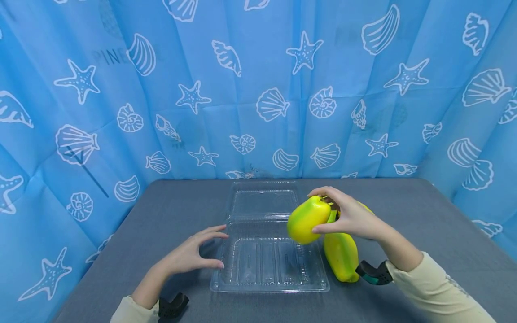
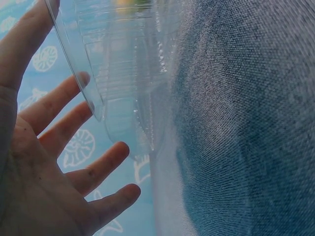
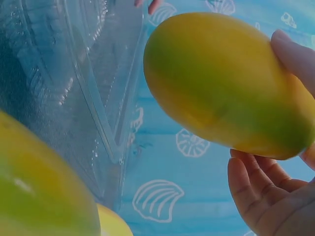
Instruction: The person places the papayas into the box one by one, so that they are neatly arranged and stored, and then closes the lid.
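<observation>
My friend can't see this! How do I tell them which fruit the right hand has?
On the grey table, find the open, see-through plastic container. By its right edge, the person's right hand holds a smooth, oval yellow fruit with a green stripe. Unlike the similar lower fruit beside the container, this one is held in a hand.

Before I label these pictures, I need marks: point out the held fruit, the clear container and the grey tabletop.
Held fruit (image 1: 304,220): head view, middle of its side.
Clear container (image 1: 265,262): head view, middle of its ribbed base.
Grey tabletop (image 1: 436,224): head view, bare surface, right.
</observation>
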`<state>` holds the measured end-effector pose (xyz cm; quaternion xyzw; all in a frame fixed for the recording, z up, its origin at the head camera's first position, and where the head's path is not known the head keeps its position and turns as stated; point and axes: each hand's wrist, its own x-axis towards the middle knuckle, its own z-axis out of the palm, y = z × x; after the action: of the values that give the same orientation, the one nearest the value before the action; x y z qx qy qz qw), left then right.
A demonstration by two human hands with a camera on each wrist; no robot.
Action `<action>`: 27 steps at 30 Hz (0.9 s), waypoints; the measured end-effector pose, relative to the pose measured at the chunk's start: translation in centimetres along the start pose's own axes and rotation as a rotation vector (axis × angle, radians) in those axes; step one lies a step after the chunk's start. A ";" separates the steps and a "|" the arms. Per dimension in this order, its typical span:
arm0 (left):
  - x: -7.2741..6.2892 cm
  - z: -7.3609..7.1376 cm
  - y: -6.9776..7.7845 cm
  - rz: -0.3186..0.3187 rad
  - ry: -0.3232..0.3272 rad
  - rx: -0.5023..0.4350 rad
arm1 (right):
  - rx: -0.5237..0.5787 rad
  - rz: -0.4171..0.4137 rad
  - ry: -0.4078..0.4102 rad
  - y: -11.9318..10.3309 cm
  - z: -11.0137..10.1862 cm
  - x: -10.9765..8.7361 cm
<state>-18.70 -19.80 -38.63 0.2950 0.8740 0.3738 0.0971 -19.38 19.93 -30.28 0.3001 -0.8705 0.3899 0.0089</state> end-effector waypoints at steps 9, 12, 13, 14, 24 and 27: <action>0.0 0.1 0.0 -0.003 0.006 0.003 | -0.014 -0.036 0.001 -0.6 0.9 0.8; 0.0 0.1 0.0 -0.007 0.007 0.002 | -0.014 -0.043 -0.005 -0.7 1.1 1.0; 0.0 0.1 0.0 -0.008 0.007 0.003 | -0.015 -0.044 -0.006 -0.8 1.2 1.1; 0.0 0.1 0.0 -0.008 0.008 0.004 | -0.013 -0.042 -0.008 -0.8 1.3 1.2; 0.0 0.1 0.1 -0.025 0.010 0.002 | -0.022 -0.039 -0.034 -1.0 2.0 2.2; 0.0 0.1 0.1 -0.030 0.010 0.003 | -0.003 -0.026 -0.046 -1.3 2.2 2.5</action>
<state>-18.59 -19.66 -38.61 0.2801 0.8794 0.3724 0.0978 -20.21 16.45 -30.31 0.3201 -0.8672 0.3813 -0.0056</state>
